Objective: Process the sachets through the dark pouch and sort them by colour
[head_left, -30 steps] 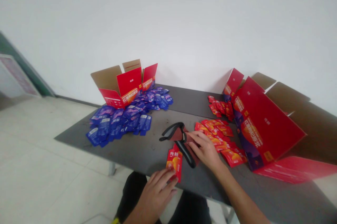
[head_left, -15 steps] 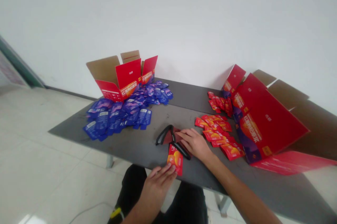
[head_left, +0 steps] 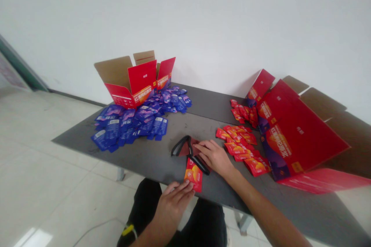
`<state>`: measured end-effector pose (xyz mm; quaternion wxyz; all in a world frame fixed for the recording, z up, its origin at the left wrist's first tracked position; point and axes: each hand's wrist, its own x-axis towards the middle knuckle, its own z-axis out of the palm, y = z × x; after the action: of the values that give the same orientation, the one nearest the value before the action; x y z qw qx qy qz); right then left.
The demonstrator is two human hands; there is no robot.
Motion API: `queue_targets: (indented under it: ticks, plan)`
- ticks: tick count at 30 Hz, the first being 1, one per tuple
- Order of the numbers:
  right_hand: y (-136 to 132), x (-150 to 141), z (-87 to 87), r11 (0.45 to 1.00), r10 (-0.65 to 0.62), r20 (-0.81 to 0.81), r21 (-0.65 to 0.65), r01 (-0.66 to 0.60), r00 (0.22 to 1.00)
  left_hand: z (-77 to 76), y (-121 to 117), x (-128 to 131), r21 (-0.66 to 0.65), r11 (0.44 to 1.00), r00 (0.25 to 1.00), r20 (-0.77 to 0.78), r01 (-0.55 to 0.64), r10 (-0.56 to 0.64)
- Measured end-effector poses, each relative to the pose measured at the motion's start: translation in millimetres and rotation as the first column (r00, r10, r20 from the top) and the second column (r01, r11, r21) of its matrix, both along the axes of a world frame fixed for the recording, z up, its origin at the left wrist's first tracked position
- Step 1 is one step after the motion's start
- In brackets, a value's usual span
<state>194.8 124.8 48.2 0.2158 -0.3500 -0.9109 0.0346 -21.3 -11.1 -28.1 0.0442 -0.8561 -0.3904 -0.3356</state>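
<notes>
A pair of black-framed sunglasses (head_left: 193, 151) with brownish-red lenses rests on the grey table. My right hand (head_left: 213, 156) has its fingers bent onto the lens side, closed on it. Partly under a black temple arm lies a red sachet (head_left: 193, 173) with orange fruit printed on it, near the table's front edge. The fingertips of my left hand (head_left: 174, 200) lie flat on the sachet's lower left part, fingers stretched out. Just right of my right hand is a loose pile of similar red sachets (head_left: 242, 142).
Blue sachets (head_left: 130, 125) are heaped at the left before an open red carton (head_left: 142, 82). Another open red carton (head_left: 292, 135) leans at the right, its flaps spread. A smaller red sachet group (head_left: 244, 111) lies farther back. A white wall (head_left: 203, 26) stands behind the table (head_left: 95, 162).
The camera view has shifted slightly. Both hands, the sunglasses and the red sachet keep nearly the same places on the table.
</notes>
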Motion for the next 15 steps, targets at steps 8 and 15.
queue_targets:
  ticks: [8, 15]
  plan:
    - [-50.6, -6.8, -6.1, 0.978, 0.163, -0.021, -0.132, -0.164, 0.986, -10.6, -4.6, 2.9, -0.034, 0.999, 0.998, 0.063, -0.027, 0.029]
    - [-0.9, -0.3, 4.3, 1.000, -0.008, -0.001, 0.002, 0.008, 1.000, 3.6, 0.6, 1.1, 0.077, 0.997, 0.998, 0.069, 0.008, -0.013]
